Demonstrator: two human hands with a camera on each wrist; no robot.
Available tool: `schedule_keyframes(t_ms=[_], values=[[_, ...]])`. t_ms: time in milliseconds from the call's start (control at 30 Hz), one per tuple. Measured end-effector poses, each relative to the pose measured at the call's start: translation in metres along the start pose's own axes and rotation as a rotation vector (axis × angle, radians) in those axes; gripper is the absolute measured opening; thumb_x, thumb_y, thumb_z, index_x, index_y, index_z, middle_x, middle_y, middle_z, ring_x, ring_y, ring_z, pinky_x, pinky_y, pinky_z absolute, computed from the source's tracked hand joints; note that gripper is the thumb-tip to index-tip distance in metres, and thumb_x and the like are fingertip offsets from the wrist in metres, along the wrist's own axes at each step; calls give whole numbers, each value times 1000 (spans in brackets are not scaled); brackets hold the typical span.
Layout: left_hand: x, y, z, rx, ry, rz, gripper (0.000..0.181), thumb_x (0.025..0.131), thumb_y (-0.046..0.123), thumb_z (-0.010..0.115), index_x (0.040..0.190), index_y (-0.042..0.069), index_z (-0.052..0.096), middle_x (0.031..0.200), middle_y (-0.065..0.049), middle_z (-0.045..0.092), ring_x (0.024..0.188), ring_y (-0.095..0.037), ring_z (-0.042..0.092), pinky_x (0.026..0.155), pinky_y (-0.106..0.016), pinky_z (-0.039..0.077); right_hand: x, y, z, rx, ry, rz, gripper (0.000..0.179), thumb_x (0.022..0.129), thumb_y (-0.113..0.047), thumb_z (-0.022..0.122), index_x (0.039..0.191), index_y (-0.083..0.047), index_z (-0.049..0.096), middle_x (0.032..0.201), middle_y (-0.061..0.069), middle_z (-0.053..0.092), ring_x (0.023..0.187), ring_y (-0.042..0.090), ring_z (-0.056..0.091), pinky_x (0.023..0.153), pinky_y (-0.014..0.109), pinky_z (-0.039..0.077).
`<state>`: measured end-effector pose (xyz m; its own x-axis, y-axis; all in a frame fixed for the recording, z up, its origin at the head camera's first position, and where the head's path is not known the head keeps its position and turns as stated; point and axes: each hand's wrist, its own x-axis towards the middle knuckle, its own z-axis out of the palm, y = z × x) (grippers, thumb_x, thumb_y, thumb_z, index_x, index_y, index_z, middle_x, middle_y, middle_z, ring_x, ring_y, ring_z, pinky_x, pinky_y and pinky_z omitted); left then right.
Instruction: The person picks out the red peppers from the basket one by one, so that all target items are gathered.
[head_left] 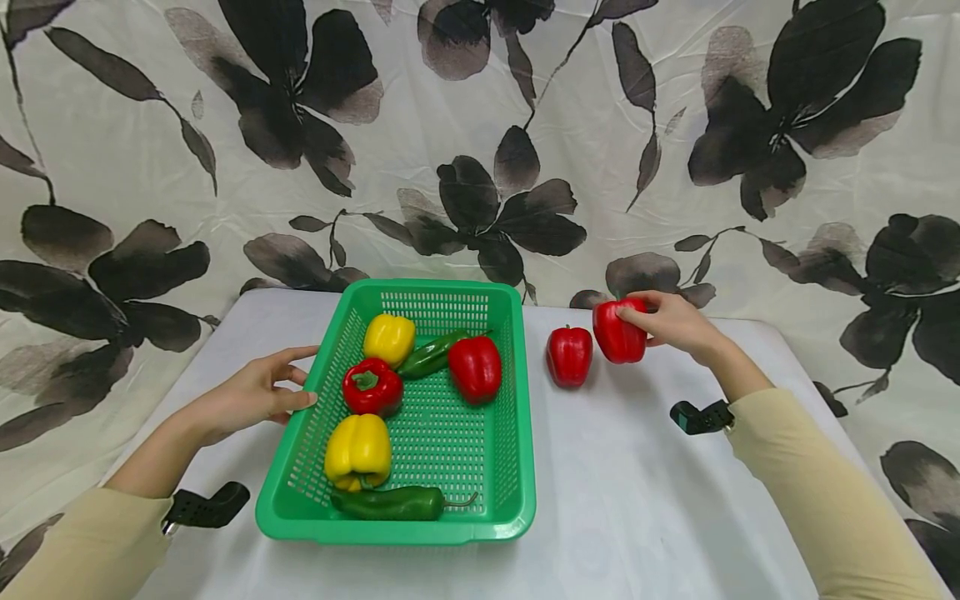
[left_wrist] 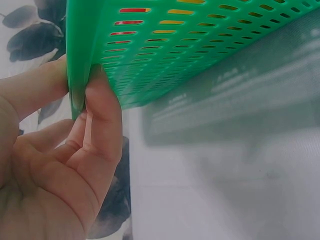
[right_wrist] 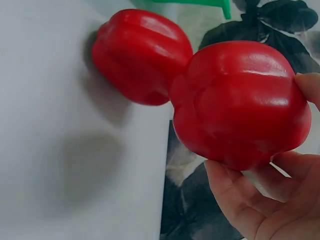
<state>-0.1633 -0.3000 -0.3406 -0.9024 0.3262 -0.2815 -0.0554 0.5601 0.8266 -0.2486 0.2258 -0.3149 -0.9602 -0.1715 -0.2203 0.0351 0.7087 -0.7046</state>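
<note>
Left hand [head_left: 258, 392]: the rim of the green basket [head_left: 397, 532] was pinched in a narrow hold at its nine o'clock side, presumably so that the basket could be steadied.
Right hand [head_left: 671, 321]: the held red pepper [head_left: 621, 337] was gripped between thumb and fingers, spread about as wide as its body; a broad hold was probably called for by the round, glossy skin.
Pepper in the air: it was held above the white desk [head_left: 600, 500], between two and three o'clock from the basket's middle, outside the rim.
Standing red pepper [head_left: 569, 357]: it was set upright on the desk, at eight o'clock from the held one; whether the two touched could not fairly be told, as they were overlapped in the right wrist view.
Basket's upper half: a yellow pepper [head_left: 389, 337] was placed at eleven o'clock, a short green pepper [head_left: 431, 357] at twelve, a stemless-looking red pepper [head_left: 475, 369] at two, a stem-up red pepper [head_left: 372, 387] at ten.
Basket's lower half: a larger yellow pepper [head_left: 358, 450] was laid at eight, a long green pepper [head_left: 390, 503] at six, perhaps lengthwise for fit.
</note>
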Motion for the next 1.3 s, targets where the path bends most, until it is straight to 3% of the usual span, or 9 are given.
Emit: schedule_keyframes(t_ms=[600, 1300], values=[[0, 0, 1, -7, 7, -1, 80, 87, 20, 64, 147, 5, 13, 114, -23, 49, 84, -24, 63, 72, -37, 56, 9, 40, 19, -15, 19, 63, 74, 89, -43, 55, 139, 5, 28, 133, 26, 38, 114, 39, 45, 83, 41, 53], [-2, 4, 1, -1, 10, -3, 79, 87, 20, 63, 147, 4, 13, 115, -24, 48, 84, -24, 62, 73, -36, 56, 13, 65, 33, 45, 29, 151, 74, 91, -46, 49, 141, 4, 27, 134, 26, 39, 115, 37, 44, 89, 41, 50]])
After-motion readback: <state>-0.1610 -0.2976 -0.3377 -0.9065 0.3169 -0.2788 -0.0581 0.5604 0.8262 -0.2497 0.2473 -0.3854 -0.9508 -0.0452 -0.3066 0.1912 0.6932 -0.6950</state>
